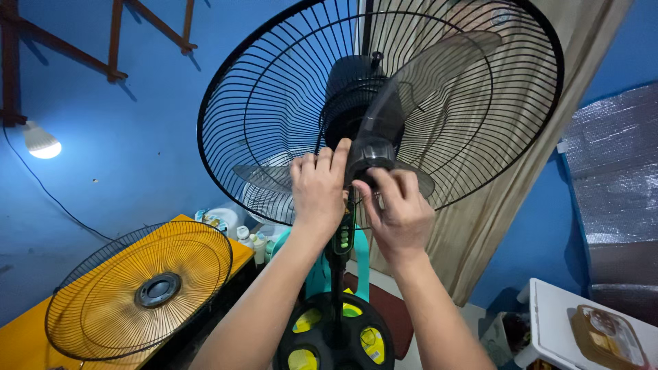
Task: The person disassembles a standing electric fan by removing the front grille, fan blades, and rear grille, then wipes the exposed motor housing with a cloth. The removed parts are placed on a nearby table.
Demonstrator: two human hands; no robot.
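A blue-walled room is seen, with a lit bulb (41,142) at the left, a beige curtain (507,185) behind, and an orange table (27,336) on which a detached front grille (140,291) is laid flat. A white box (555,322) is found at the lower right.

At the centre a stand fan is shown with only its rear grille (274,103) mounted and the translucent blade (425,75) exposed; the base (336,339) is seen below. The blade hub (373,154) is placed just above and between both hands, in front of the motor housing (353,89).

The step in hand is judged to be work on the hub cap at the blade's centre. A firm pinch and a steady twist of the cap would be called for, with the blade kept from turning.

The left hand (319,188) is held against the hub's left side, fingers together and extended upward, touching it. The right hand (401,212) is curled beneath the hub, thumb and fingertips closed on its lower edge; how tightly cannot be told.
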